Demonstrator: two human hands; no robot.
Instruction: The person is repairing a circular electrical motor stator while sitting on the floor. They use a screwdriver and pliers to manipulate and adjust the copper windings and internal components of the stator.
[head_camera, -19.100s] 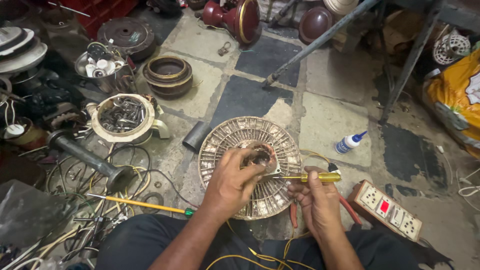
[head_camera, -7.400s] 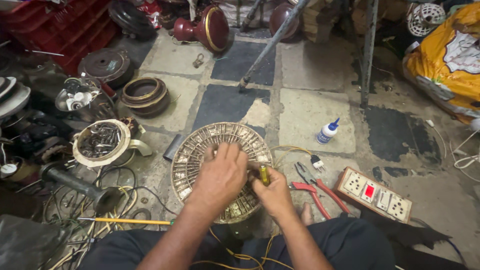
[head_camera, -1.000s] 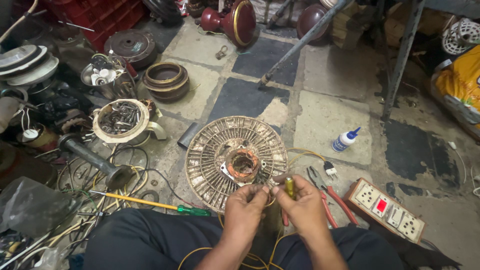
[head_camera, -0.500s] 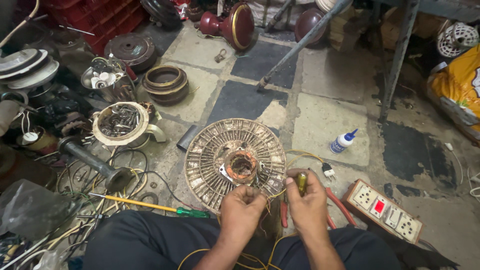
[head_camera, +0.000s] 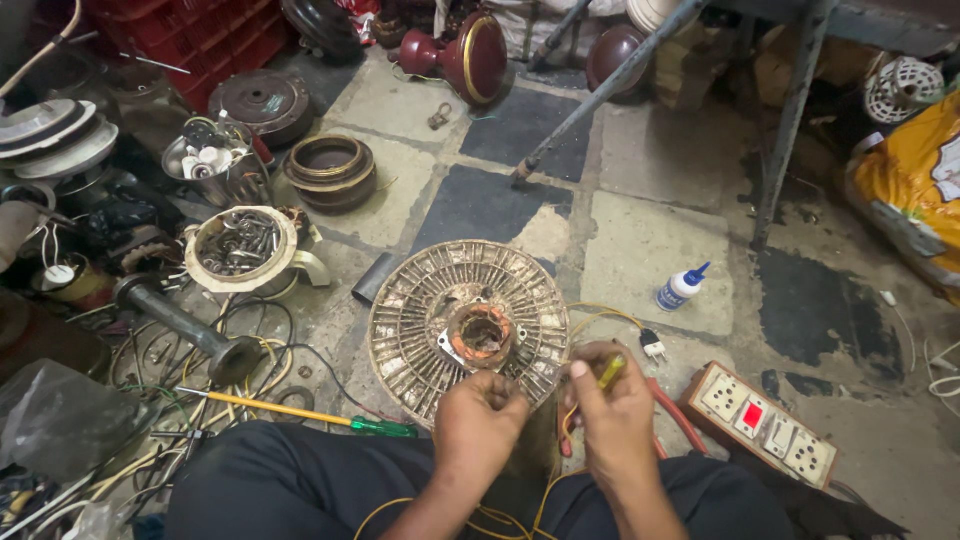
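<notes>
Round ribbed stator (head_camera: 420, 310) — dusty (copper-cored)

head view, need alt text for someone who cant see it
Seen from above, a person seated on a tiled floor works both hands at the near edge of a round stator: the left hand pinches wire, the right hand holds a yellow screwdriver. Around lie a switchboard, glue bottle and fan parts.

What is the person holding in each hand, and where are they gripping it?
The right hand grips a yellow-handled screwdriver by its handle. The left hand pinches something small at the edge of the round ribbed metal fan motor; what, cannot be told.
</notes>
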